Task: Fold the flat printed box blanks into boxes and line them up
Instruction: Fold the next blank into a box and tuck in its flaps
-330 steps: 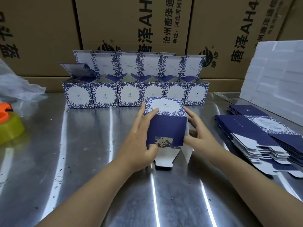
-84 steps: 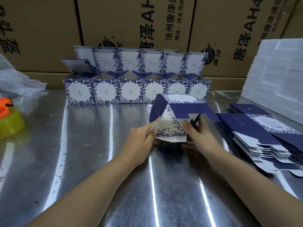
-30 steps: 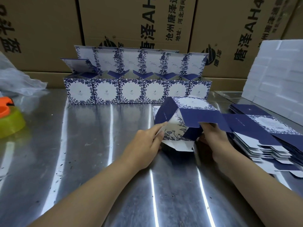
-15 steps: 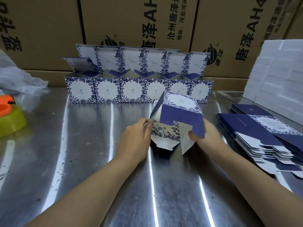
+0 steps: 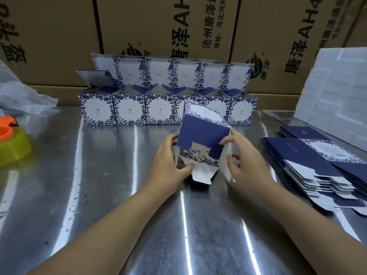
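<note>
A half-folded blue and white floral box [image 5: 202,133] stands tilted on the steel table [image 5: 99,195], its bottom flaps open toward me. My left hand [image 5: 168,165] grips its left side, thumb on the white front flap. My right hand [image 5: 244,161] holds the right side, with thumb and fingers around the right flap. Behind it, several folded boxes [image 5: 166,110] stand in a row with lids up. A stack of flat blanks [image 5: 317,163] lies at the right.
Large brown cartons [image 5: 168,32] form a wall behind the row. White foam blocks [image 5: 337,96] lean at the far right. A yellow-green tape roll with an orange dispenser [image 5: 10,143] and crumpled plastic [image 5: 21,96] sit at the left.
The box has been squared up and turned more upright between my hands. My right hand has moved from underneath it to the right flap.
</note>
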